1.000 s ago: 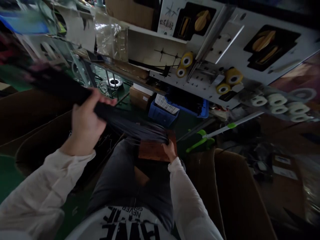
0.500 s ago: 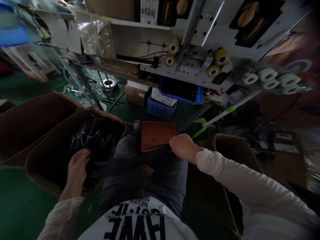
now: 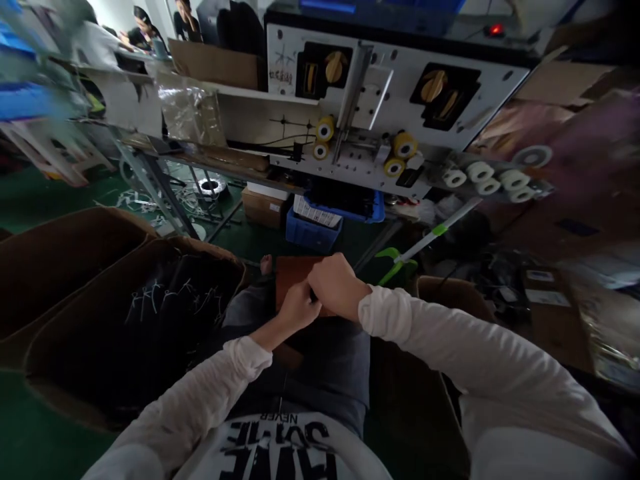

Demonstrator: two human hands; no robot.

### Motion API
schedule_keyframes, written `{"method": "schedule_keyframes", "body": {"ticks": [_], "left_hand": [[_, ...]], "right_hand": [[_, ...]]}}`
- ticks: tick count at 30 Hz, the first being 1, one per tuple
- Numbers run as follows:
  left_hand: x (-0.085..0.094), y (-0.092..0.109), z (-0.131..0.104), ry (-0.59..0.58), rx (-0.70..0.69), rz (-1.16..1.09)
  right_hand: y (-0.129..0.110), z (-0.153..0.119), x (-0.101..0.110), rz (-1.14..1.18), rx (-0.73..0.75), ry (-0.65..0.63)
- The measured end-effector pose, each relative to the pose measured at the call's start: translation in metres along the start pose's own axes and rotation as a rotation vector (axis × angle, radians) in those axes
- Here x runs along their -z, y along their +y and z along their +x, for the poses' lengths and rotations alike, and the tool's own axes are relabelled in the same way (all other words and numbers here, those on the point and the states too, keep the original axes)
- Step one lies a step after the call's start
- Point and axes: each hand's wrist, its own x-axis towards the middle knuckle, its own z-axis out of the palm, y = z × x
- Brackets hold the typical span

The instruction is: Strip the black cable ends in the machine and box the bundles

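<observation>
My right hand (image 3: 336, 281) is closed, its fist resting over the front of an orange-brown stool or board (image 3: 289, 275) between my knees. My left hand (image 3: 299, 308) is closed too and pressed against the right one. A small dark piece of a bundle of black wires (image 3: 313, 296) shows between the two hands; the rest is hidden by them or lost against my dark trousers. To the left, a deep cardboard box (image 3: 37, 363) holds black wire bundles (image 3: 170, 333) tied with white ties (image 3: 150, 295).
Ahead stands a machine panel (image 3: 370, 133) with yellow rollers (image 3: 404, 144). Blue crates (image 3: 313, 230) sit below it. A green-and-white pole (image 3: 417, 247) leans at the right, near another cardboard box (image 3: 455, 293). A second open box (image 3: 65, 240) is at far left; people sit in the background.
My left hand has moved from beside the left box to meet my right hand. The wires that stretched across my lap are now mostly out of sight. The view has tilted up.
</observation>
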Motion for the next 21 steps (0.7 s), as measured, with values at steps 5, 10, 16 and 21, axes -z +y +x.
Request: {"method": "schedule_keyframes", "body": {"ticks": [5,10,16,21], "left_hand": [[0.047,-0.002,0.021,-0.018,0.168,-0.566],[0.099,0.011,0.043,0.008,0.156,-0.873],[0.126,0.079,0.085,0.207,-0.113,-0.708],[0.137,0.149,0.119,0.383,-0.241,-0.360]], "right_hand": [[0.044,0.003,0.019,0.240,0.106,0.715],[0.020,0.038,-0.021,1.094,0.038,1.026],[-0.094,0.099,-0.067,1.961,0.076,0.859],[-0.116,0.137,-0.098,2.012,-0.158,0.913]]}}
